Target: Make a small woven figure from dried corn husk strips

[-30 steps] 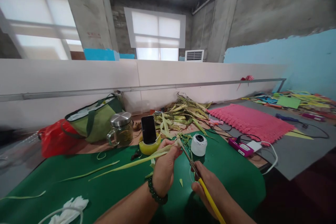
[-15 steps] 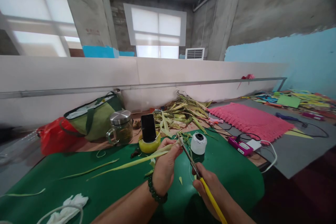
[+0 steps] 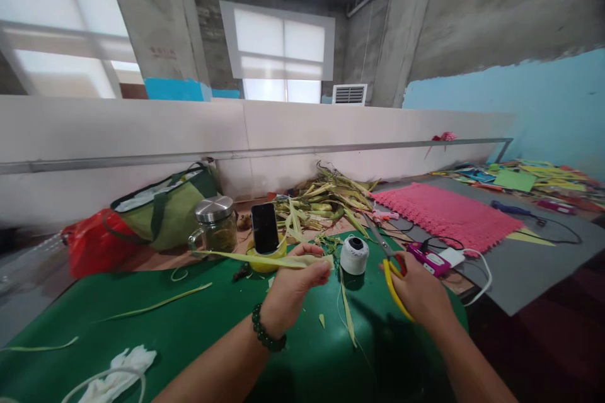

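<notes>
My left hand (image 3: 295, 283) pinches a long pale-green corn husk strip (image 3: 265, 258) near its wide end, between thumb and fingers. The strip's thin tail reaches left past the phone (image 3: 265, 230). In my right hand (image 3: 420, 289) is a pair of scissors (image 3: 393, 264) with yellow handles, blades pointing up and away. A white spool of thread (image 3: 354, 255) stands between my hands on the green mat (image 3: 227, 334). Beside it lies another narrow husk strip (image 3: 348, 312), with small green trimmings (image 3: 328, 241) just behind.
A heap of husks (image 3: 331, 198) lies at the back. Left of the phone stand a glass jar (image 3: 216, 230) and a green bag (image 3: 174, 211). At right are a pink cloth (image 3: 449, 214) and a magenta power strip (image 3: 428, 259) with cables. White tissue (image 3: 120, 374) lies front left.
My right hand has carried the scissors right, away from the husk strip. My left hand has stayed near its place, and the strip's tail has swung up.
</notes>
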### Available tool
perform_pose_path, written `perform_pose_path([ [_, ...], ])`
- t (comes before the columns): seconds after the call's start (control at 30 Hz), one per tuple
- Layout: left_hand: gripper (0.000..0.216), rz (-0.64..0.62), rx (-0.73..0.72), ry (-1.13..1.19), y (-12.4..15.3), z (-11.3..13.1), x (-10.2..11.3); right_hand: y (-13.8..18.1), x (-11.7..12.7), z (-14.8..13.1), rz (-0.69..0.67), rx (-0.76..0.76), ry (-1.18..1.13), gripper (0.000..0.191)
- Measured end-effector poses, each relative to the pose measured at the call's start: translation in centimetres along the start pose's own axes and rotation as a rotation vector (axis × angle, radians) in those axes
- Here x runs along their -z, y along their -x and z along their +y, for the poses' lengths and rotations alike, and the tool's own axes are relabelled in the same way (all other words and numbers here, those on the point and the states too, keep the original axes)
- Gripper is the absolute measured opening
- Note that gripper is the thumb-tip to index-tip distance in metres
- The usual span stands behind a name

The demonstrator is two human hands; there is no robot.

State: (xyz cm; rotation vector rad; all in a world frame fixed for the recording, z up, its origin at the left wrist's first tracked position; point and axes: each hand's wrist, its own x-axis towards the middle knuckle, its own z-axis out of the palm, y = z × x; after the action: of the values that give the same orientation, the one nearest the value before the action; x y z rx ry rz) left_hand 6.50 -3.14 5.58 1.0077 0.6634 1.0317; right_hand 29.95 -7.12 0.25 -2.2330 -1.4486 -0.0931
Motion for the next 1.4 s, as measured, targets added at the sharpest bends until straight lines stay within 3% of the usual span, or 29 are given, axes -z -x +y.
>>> perform_pose_path([
  [0.1, 0.047, 0.000, 0.015, -0.081, -0.6, 0.0, 1.5, -2.0, -0.8, 2.2, -0.057, -0.063, 0.207, 0.032],
  [0.3, 0.037, 0.080, 0.175, -0.237, -0.1, -0.9, 4.9, -2.8, -3.8, 3.8, -0.256, -0.059, 0.288, 0.027],
  [0.47, 0.035, 0.084, 0.254, -0.289, 0.0, -1.8, 7.4, -3.1, -1.8, 3.2, -0.311, 0.035, 0.392, 0.027],
  [0.53, 0.035, 0.048, 0.271, -0.290, -0.3, -1.8, 8.0, -2.6, -0.2, 1.5, -0.161, 0.164, 0.255, 0.023],
  [0.57, 0.034, 0.022, 0.283, -0.292, -0.4, -1.8, 8.2, -2.2, 0.4, 0.2, -0.125, 0.298, 0.105, 0.022],
  [0.67, 0.028, -0.033, 0.304, -0.321, -0.6, -1.6, 8.6, -0.4, 1.0, -5.0, -0.255, 0.844, -0.312, 0.022],
  [0.73, 0.023, -0.054, 0.319, -0.335, -0.6, -1.5, 8.9, 0.6, 0.1, -8.5, -0.335, 1.099, -0.358, 0.026],
  [0.8, 0.019, -0.066, 0.320, -0.341, -0.5, -1.3, 9.1, 0.9, -1.3, -11.3, -0.321, 1.287, -0.298, 0.025],
  [0.87, 0.016, -0.064, 0.305, -0.332, -0.5, -1.0, 9.5, 0.5, -2.8, -12.9, -0.286, 1.373, -0.275, 0.024],
  [0.97, 0.018, -0.071, 0.281, -0.295, -0.5, -0.3, 10.1, -0.6, -4.5, -13.8, -0.283, 1.368, -0.376, 0.022],
  [1.17, 0.026, -0.088, 0.328, -0.261, -0.8, -0.4, 10.6, -0.9, -6.9, -13.3, -0.416, 1.251, -0.729, 0.021],
  [1.27, 0.028, 0.008, 0.310, -0.230, -1.1, -1.2, 10.4, -0.4, -7.9, -13.0, -0.449, 1.131, -0.767, 0.021],
  [1.4, 0.027, 0.158, 0.200, -0.248, -1.4, -1.7, 10.1, 0.2, -8.8, -13.2, -0.514, 0.852, -0.839, 0.021],
])
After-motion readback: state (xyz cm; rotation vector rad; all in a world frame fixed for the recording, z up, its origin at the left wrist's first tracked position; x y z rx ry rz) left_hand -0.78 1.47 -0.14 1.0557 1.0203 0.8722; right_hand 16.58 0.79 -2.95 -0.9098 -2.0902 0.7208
